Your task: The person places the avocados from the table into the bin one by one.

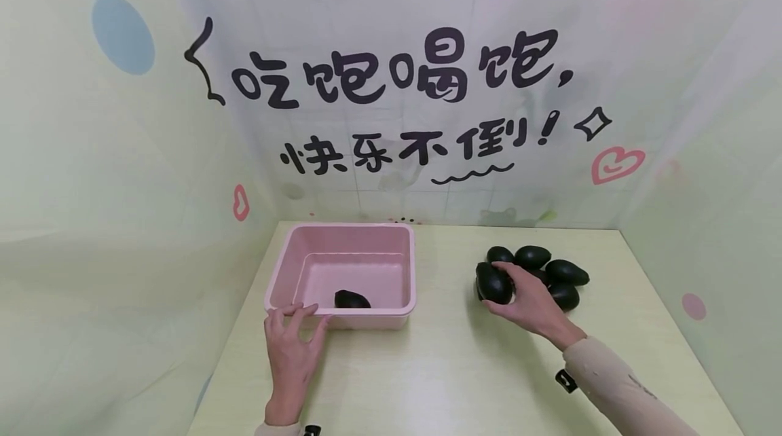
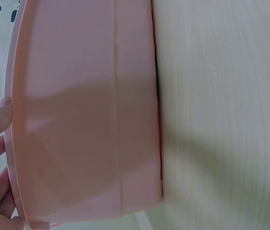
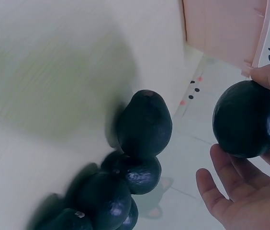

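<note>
My right hand [image 1: 531, 300] grips a dark avocado [image 1: 493, 283] between thumb and fingers, above the table beside a cluster of avocados. In the right wrist view the held avocado [image 3: 247, 119] is apart from the others, such as the upright-looking avocado [image 3: 145, 123] lower down. At the left stands a pink plastic bin [image 1: 403, 322] with one avocado [image 1: 351, 299] inside, near its front wall. My left hand [image 1: 293, 348] holds the bin's front rim near the left corner, fingers over the edge; in the left wrist view fingertips [image 2: 5, 112] touch the rim.
Several more avocados, among them an avocado [image 1: 567, 272] at the right, lie close together on the pale wooden table [image 1: 427, 382]. A printed cloth backdrop [image 1: 379, 8] rises behind the table and along both sides.
</note>
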The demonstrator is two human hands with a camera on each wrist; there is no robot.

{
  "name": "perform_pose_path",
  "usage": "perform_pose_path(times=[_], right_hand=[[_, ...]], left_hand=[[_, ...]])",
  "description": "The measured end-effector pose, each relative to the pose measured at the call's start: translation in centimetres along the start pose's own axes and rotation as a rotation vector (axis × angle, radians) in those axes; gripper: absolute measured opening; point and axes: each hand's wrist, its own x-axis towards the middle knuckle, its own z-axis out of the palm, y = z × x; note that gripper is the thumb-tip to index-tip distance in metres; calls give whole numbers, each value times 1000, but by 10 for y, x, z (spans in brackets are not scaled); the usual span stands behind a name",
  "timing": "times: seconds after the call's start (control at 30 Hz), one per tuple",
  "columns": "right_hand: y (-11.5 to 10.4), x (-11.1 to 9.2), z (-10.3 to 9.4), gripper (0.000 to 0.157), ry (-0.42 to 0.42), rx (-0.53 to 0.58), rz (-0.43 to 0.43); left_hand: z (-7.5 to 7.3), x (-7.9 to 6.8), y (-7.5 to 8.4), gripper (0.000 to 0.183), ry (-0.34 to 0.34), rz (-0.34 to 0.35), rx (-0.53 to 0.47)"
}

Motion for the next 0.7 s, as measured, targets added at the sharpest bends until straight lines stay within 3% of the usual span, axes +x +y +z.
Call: perform_pose_path(times=[0.7], right_hand=[[-25,17,3,75,-53,11,-54]], left_hand=[[0,0,1,31,-7,-25,-18]])
